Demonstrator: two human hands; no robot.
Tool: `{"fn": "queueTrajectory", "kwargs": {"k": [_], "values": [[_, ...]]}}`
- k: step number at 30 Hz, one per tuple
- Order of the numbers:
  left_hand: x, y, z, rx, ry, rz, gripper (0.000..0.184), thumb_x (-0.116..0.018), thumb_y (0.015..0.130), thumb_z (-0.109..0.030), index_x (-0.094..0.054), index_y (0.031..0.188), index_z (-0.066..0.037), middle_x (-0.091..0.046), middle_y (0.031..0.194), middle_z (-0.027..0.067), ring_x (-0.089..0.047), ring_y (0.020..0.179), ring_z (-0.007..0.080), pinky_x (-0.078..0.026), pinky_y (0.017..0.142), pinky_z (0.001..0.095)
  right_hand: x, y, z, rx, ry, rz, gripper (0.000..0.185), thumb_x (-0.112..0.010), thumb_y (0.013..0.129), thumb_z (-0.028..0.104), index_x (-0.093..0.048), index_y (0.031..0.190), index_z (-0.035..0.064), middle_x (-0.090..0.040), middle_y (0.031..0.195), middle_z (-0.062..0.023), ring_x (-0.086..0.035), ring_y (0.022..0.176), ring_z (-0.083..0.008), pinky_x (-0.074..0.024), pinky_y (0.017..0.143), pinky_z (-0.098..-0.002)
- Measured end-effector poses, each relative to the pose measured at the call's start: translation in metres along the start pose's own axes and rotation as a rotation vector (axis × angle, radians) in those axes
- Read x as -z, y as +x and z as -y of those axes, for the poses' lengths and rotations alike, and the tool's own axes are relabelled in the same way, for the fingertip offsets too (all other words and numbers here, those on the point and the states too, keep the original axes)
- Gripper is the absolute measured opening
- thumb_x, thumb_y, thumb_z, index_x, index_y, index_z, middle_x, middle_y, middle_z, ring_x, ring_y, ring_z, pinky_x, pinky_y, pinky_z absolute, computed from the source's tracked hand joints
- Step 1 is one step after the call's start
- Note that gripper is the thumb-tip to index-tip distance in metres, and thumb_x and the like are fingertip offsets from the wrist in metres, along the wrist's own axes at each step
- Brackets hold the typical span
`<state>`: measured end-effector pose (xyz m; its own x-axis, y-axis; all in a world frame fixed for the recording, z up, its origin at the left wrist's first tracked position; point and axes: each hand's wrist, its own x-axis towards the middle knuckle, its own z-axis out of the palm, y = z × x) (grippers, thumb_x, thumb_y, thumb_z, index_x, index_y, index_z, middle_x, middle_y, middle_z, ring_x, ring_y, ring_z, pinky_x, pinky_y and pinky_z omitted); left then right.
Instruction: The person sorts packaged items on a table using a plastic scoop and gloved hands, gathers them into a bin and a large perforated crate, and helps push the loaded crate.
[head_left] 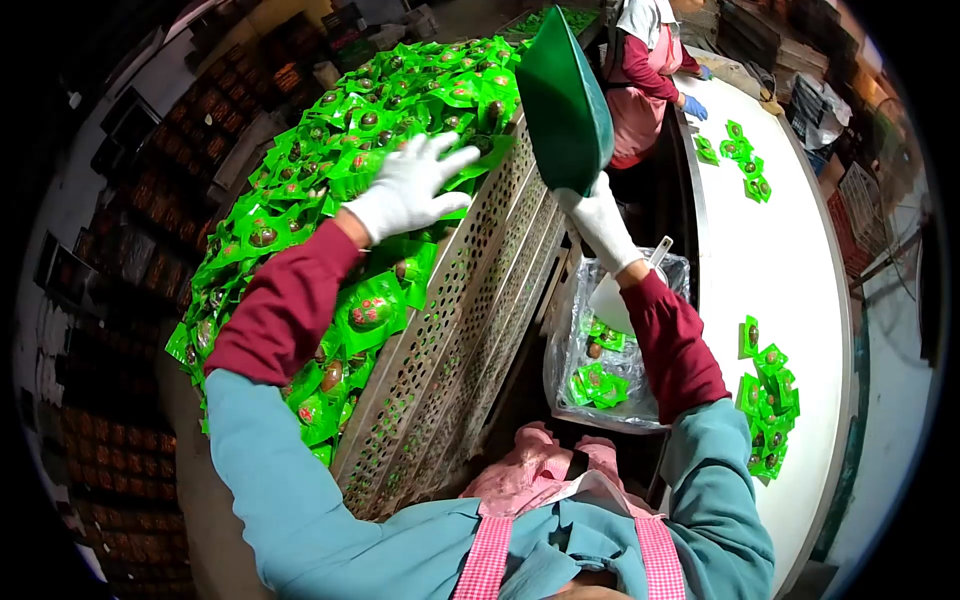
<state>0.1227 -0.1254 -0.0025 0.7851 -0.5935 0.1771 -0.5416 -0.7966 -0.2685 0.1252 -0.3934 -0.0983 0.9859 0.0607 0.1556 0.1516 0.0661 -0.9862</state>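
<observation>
A large heap of green packets (pixel 370 310) with a clear window showing a dark egg-like item fills the perforated metal bin at left. My left hand (pixel 412 190), in a white glove, lies over the heap with its fingers spread, holding nothing. In my right hand (pixel 600 222), also gloved in white, is the lower end of a green scoop (pixel 565 110). The scoop is raised upright above the bin's right edge. Its inside is only partly visible from here.
The bin's perforated metal wall (pixel 465 310) slopes beside me. A plastic-lined crate (pixel 560 375) holds a few packets and a white scoop-like container (pixel 612 300). On the right, a white conveyor-like table (pixel 780 270) carries packet clusters. A co-worker (pixel 645 80) with blue gloves stands at its far end.
</observation>
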Motion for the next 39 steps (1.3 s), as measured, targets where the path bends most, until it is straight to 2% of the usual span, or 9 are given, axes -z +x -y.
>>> {"fn": "queueTrajectory", "kwargs": {"k": [6,11,12,14,17,21,24,30,39], "values": [[-0.047,0.058,0.016,0.183,0.266,0.161,0.058,-0.062,0.081,-0.017,-0.048,0.135,-0.030,-0.043,0.142,0.0049,-0.043,0.128,0.0329,-0.038,0.100,0.0486,0.038,-0.074,-0.023,-0.097,0.085,0.043,0.023,-0.058,0.084,0.007,-0.050,0.105,0.0047,-0.051,0.067,0.0010,-0.045,0.046,-0.0077,-0.0336,0.039,-0.0245],[-0.068,0.085,0.034,0.229,0.054,0.199,0.047,-0.052,0.091,-0.034,-0.047,0.135,-0.020,-0.038,0.144,0.0152,-0.040,0.129,0.0371,-0.033,0.104,0.0532,0.112,-0.156,-0.064,-0.184,-0.042,-0.115,0.037,-0.059,0.084,0.006,-0.047,0.119,0.0043,-0.055,0.072,-0.0003,-0.047,0.049,-0.0073,-0.0371,0.042,-0.0252],[-0.073,0.090,0.051,-0.242,0.430,0.425,0.049,-0.047,0.093,-0.042,-0.046,0.137,-0.019,-0.039,0.143,0.0183,-0.037,0.130,0.0414,-0.030,0.107,0.0507,0.125,-0.178,-0.067,-0.304,-0.020,-0.194,0.041,-0.059,0.084,0.006,-0.045,0.122,0.0042,-0.056,0.073,-0.0010,-0.049,0.049,-0.0075,-0.0385,0.043,-0.0254],[-0.038,0.081,0.032,0.117,-0.175,0.482,0.080,-0.047,0.086,-0.065,-0.040,0.142,-0.008,-0.029,0.151,0.0209,-0.026,0.139,0.0378,-0.021,0.114,0.0462,0.156,-0.228,-0.072,-0.284,-0.094,-0.276,0.044,-0.064,0.085,0.010,-0.045,0.124,0.0032,-0.056,0.073,-0.0005,-0.048,0.049,-0.0073,-0.0385,0.043,-0.0241],[-0.019,0.086,0.036,0.026,-0.364,0.402,0.057,-0.062,0.087,-0.038,-0.052,0.129,0.000,-0.047,0.137,0.0208,-0.041,0.131,0.0314,-0.031,0.110,0.0381,0.190,-0.306,-0.097,-0.254,-0.133,-0.605,0.024,-0.062,0.089,0.017,-0.053,0.107,0.0035,-0.055,0.068,0.0014,-0.048,0.051,-0.0074,-0.0400,0.048,-0.0246],[-0.046,0.133,0.057,-0.031,0.083,-0.185,0.052,-0.056,0.092,-0.031,-0.045,0.136,-0.005,-0.044,0.140,0.0183,-0.037,0.131,0.0365,-0.028,0.111,0.0433,0.224,-0.375,-0.087,-0.353,-0.080,-0.991,0.026,-0.058,0.092,0.028,-0.062,0.086,0.0029,-0.057,0.061,0.0002,-0.053,0.053,-0.0120,-0.0433,0.053,-0.0267],[-0.155,0.163,0.152,-0.423,0.561,0.268,0.062,-0.049,0.094,-0.043,-0.038,0.141,-0.003,-0.037,0.145,0.0231,-0.031,0.135,0.0379,-0.025,0.112,0.0432,0.290,-0.421,-0.094,-0.839,-0.337,-1.210,0.040,-0.054,0.089,0.038,-0.062,0.096,-0.0001,-0.063,0.062,-0.0101,-0.062,0.058,-0.0255,-0.0506,0.059,-0.0359],[-0.040,0.199,0.016,0.130,0.183,0.454,0.062,-0.055,0.088,-0.047,-0.050,0.131,-0.002,-0.052,0.132,0.0212,-0.049,0.121,0.0386,-0.041,0.101,0.0432,0.394,-0.573,-0.157,-1.277,-1.176,-1.293,0.073,-0.050,0.091,0.038,-0.026,0.139,-0.0110,-0.065,0.090,-0.0279,-0.065,0.081,-0.0396,-0.0525,0.067,-0.0477],[-0.037,0.218,-0.307,-0.752,-0.481,0.390,0.043,-0.062,0.088,-0.023,-0.055,0.125,-0.002,-0.056,0.125,0.0160,-0.053,0.118,0.0310,-0.042,0.099,0.0363,0.411,-0.457,-0.218,-1.121,-1.169,-0.955,0.069,-0.042,0.091,0.013,-0.004,0.142,-0.0137,-0.063,0.096,-0.0307,-0.065,0.085,-0.0378,-0.0534,0.068,-0.0447]]}}
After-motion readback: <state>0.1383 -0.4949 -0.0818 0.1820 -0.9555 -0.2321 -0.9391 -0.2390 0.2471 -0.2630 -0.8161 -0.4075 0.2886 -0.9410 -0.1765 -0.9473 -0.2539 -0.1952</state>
